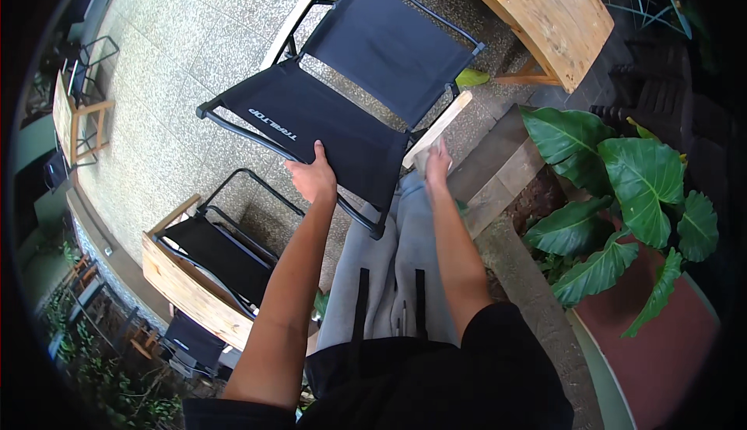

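Note:
A black folding camp chair (342,130) with a dark metal frame is tilted in front of me, its fabric back (389,49) farther off. My left hand (315,177) grips the front edge of the seat, thumb on top of the fabric and fingers curled out of sight beneath. At the near end of the chair's right wooden armrest (445,125), my right hand (438,164) is closed on a pale, crumpled piece that looks like a cloth (421,159). That piece is pressed against the wood and partly blurred. The left wooden armrest (289,27) sticks up on the far side.
A second black chair (222,247) stands by a wooden table (191,282) at lower left. Another wooden table (552,21) is at upper right. Large-leaved plants (638,189) grow beside a stone ledge (502,177) on my right. Speckled paving (179,64) lies beyond the chair.

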{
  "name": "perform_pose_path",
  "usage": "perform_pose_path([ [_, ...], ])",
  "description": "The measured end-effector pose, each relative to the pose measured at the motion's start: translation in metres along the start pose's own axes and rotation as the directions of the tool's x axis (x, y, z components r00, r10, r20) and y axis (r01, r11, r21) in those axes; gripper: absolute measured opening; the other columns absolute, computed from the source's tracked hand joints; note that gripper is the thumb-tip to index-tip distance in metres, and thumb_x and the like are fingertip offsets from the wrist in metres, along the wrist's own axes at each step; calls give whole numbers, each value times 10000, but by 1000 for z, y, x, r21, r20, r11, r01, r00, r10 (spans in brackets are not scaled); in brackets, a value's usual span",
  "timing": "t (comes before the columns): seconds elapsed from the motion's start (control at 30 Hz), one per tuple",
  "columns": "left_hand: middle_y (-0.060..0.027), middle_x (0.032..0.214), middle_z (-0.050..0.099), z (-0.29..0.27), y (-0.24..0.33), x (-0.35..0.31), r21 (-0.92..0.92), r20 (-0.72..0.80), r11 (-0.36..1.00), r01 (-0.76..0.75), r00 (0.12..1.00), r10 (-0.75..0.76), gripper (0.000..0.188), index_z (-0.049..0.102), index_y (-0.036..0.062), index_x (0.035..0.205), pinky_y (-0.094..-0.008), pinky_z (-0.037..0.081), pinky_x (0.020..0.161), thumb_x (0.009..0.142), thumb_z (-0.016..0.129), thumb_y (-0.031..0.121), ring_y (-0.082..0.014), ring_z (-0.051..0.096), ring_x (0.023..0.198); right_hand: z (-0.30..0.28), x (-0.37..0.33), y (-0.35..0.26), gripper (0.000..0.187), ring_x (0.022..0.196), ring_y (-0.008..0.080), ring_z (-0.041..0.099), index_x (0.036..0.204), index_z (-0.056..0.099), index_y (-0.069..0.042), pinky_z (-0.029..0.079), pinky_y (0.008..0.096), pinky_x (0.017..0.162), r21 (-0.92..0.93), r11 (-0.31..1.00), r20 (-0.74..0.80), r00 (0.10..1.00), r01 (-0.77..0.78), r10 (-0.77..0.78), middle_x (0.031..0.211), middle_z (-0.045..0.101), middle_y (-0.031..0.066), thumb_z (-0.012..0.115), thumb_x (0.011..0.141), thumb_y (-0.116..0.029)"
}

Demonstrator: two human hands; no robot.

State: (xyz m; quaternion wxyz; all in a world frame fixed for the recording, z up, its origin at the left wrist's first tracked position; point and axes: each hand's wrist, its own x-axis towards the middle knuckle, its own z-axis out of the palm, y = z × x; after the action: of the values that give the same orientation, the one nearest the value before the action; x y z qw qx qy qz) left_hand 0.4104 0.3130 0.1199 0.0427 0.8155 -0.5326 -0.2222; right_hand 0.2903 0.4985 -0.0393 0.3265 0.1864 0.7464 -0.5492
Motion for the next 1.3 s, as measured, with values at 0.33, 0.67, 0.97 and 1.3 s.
perform_pose_path([
  [0.33,-260,1148,661,12,6,-8,-1,30,998,-59,998,59,709,503,-58,1246,-456,491,958,828,748,460,-406,644,1074,-5,15,12,232,793,180,647,1076,632,-45,563,344,716,417,897,-102,973,-148,208,943,639,73,474,972,-179],
  [0.67,-257,1151,649,29,-1,-4,15,62,989,-147,987,145,762,490,-80,1246,-456,499,943,822,742,500,-408,646,1055,-38,84,-105,508,1005,205,624,1416,533,-59,491,334,916,629,777,-203,973,41,113,1162,649,141,469,912,-80],
  [0.97,-278,1122,652,43,0,-12,40,79,984,-173,982,169,776,515,-100,1206,-451,519,939,803,761,515,-407,659,1031,-11,-25,68,559,1029,225,628,1474,450,-80,459,313,937,-10,997,-243,967,73,-73,1243,644,191,511,918,-103],
  [1.3,-275,1152,641,39,3,-18,27,77,987,-160,985,157,801,493,-123,1232,-451,515,925,805,766,498,-413,652,1032,-41,49,11,425,933,177,659,1432,498,-77,558,335,824,507,861,-111,988,-39,111,1179,645,95,447,1012,-111],
])
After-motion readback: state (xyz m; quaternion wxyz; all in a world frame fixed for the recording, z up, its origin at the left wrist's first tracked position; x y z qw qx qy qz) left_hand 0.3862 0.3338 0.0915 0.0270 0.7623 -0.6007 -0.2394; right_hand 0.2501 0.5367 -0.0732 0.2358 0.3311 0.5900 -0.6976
